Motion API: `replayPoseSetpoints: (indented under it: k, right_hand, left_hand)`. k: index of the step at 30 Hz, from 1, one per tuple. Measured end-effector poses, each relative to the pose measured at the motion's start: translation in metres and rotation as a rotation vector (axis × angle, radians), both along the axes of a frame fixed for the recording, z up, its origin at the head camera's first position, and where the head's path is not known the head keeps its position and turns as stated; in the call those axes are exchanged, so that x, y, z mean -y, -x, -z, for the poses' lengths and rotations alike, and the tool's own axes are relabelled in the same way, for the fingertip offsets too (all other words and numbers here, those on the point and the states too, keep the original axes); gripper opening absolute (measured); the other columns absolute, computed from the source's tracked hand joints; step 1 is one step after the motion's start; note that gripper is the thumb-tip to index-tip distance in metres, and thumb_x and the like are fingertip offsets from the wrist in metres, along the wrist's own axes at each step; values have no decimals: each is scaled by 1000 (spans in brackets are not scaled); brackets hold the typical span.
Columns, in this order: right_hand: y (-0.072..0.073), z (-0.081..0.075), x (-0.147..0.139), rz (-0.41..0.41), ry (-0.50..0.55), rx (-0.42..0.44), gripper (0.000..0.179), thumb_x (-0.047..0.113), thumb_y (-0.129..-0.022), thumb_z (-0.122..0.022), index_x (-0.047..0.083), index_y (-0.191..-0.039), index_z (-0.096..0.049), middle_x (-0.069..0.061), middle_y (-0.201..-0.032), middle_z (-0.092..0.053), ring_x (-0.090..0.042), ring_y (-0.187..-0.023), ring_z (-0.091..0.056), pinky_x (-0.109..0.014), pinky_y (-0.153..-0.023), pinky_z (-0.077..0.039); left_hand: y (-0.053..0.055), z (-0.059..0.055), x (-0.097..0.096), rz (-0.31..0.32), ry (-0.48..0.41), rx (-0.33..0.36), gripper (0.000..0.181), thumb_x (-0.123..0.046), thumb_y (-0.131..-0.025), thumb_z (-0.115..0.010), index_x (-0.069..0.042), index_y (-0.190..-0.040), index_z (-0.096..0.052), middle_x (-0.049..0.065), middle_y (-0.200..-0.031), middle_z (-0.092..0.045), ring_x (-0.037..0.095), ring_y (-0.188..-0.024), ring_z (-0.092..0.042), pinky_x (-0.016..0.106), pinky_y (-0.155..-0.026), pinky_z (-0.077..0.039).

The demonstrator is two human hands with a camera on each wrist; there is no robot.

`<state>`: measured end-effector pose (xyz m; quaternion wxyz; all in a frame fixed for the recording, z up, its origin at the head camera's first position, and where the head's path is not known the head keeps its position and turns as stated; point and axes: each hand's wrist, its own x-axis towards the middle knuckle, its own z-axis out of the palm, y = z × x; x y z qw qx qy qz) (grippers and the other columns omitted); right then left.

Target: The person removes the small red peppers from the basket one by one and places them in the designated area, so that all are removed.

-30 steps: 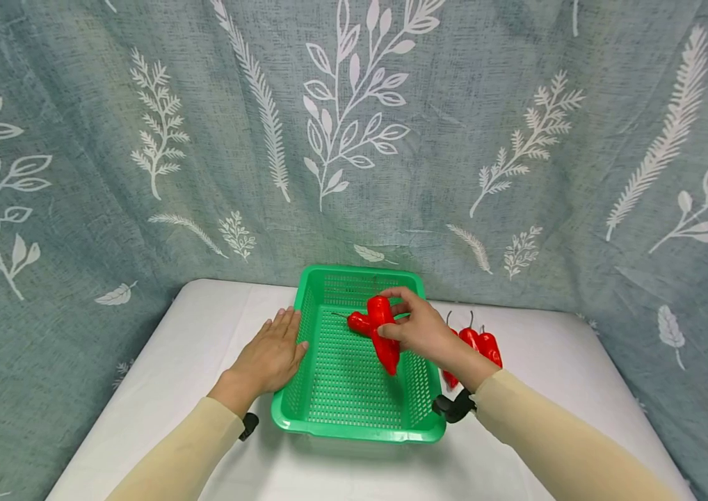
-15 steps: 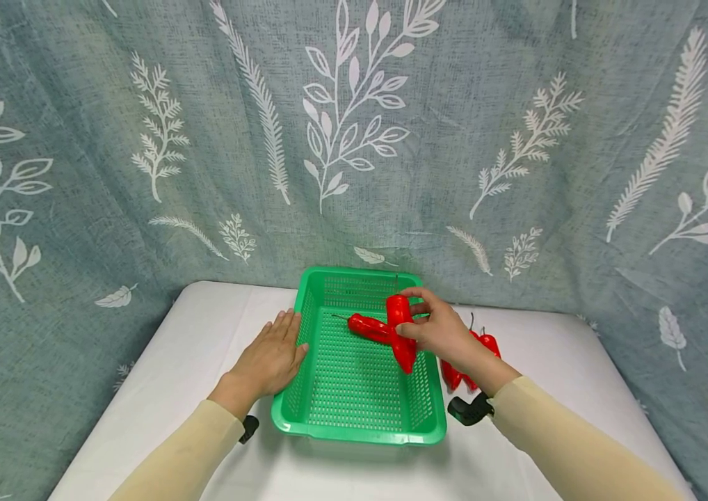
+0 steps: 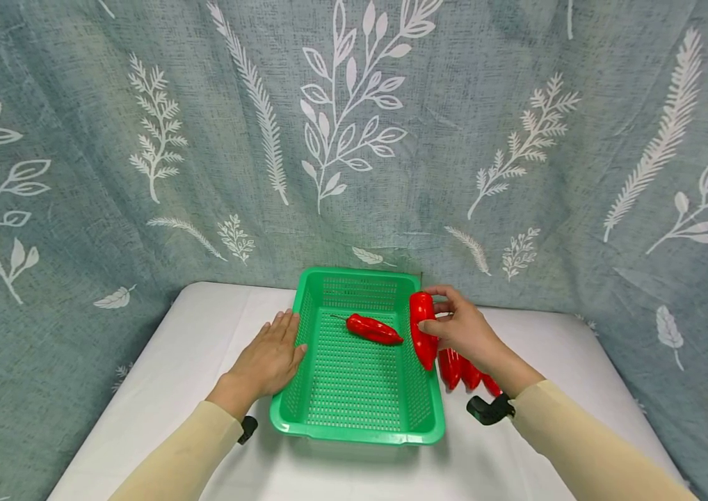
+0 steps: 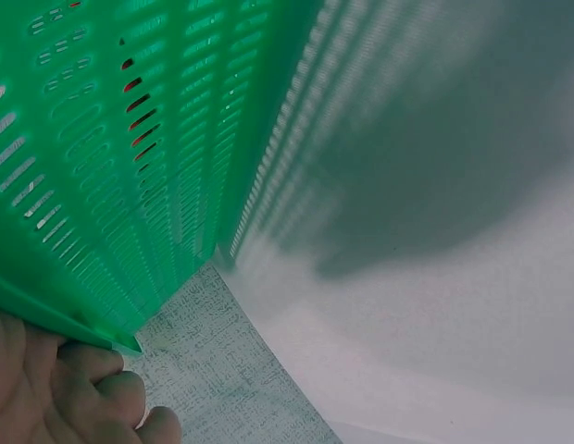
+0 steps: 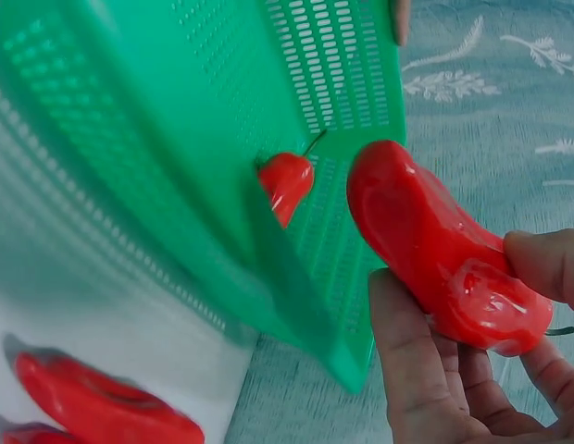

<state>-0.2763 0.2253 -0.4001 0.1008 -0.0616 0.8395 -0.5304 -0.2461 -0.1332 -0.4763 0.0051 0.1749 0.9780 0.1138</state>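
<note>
Right hand (image 3: 465, 330) pinches a shiny tapered red pepper (image 3: 424, 345); left hand (image 3: 269, 353) (fingers basically straight) rests against a green perforated plastic basket (image 3: 354, 436).

No lettering, labels, brands, numbers or signs legible in any view. Black wrist piece (image 3: 489, 410) on the right too small to judge; a mark there might escape notice.
</note>
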Motion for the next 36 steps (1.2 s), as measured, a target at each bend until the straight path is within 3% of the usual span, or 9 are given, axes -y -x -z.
replayPoseSetpoints:
  k: [11, 19, 26, 36]
  right_hand:
    - [3, 2, -28, 58, -69, -12, 72, 16, -98, -73, 11, -160, -36, -28, -147, -51, -35, -114, -67, -42, -78, -66]
    - [3, 4, -53, 103, -143, -28, 74, 19, -100, -71, 9, -163, -32, -30, -150, -50, -44, -122, -65, -46, -82, -66]
    - [5, 15, -78, 150, -298, -87, 72, 22, -101, -68, 7, -162, -33, -33, -151, -48, -49, -128, -60, -46, -82, -66]
    - [9, 41, -116, 222, -502, -143, 69, 22, -101, -65, 2, -160, -36, -37, -142, -53, -53, -124, -59, -54, -82, -65]
  left_hand:
    - [1, 2, 0, 6, -4, -7, 70, -38, -115, -37, 9, -164, -20, 28, -172, -22, 43, -161, -21, 57, -130, -24]
    - [1, 2, 0, 3, -13, -1, 70, -37, -115, -37, 9, -165, -18, 28, -172, -21, 43, -161, -20, 57, -131, -22]
    - [1, 2, 0, 2, -12, 0, 70, -37, -115, -37, 9, -165, -18, 28, -172, -20, 42, -162, -19, 57, -131, -22]
    - [0, 1, 0, -1, -6, 1, 70, -37, -115, -38, 8, -165, -19, 27, -172, -21, 41, -162, -19, 56, -131, -22]
